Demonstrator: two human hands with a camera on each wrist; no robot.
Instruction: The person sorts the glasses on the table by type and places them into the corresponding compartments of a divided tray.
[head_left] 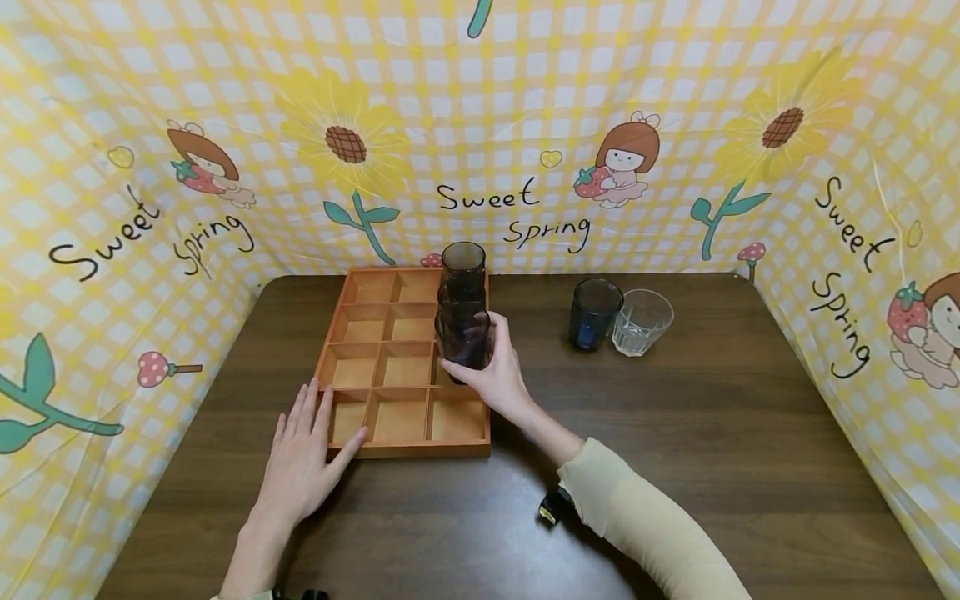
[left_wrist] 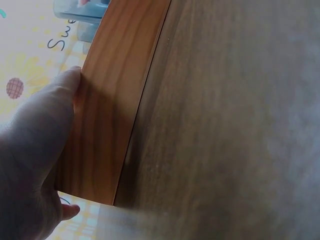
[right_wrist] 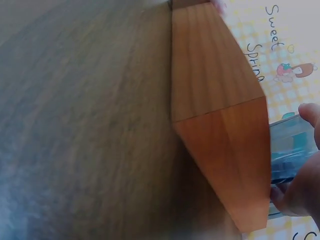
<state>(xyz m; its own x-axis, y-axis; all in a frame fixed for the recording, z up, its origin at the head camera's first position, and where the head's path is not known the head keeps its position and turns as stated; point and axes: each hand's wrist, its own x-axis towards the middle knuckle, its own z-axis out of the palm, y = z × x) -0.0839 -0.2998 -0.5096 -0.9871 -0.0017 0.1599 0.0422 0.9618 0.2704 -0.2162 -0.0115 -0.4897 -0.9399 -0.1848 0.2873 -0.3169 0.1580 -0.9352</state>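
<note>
A wooden tray (head_left: 420,450) divided into several square compartments lies on the table. My right hand (head_left: 506,379) grips a dark tinted glass (head_left: 462,333) from its right side, at the third compartment back in the right column. Behind it in the same column stand a second dark glass (head_left: 459,292), partly hidden, and a third dark glass (head_left: 462,260) at the back. My left hand (head_left: 300,467) rests with fingers extended on the tray's front left corner. In the left wrist view, its thumb lies along the top edge of the tray's front wall (left_wrist: 110,115).
To the right of the tray, a dark blue glass (head_left: 596,317) and a clear glass (head_left: 642,323) stand side by side on the brown table (head_left: 690,450). Yellow checked cloth (head_left: 495,125) hangs behind and along both sides.
</note>
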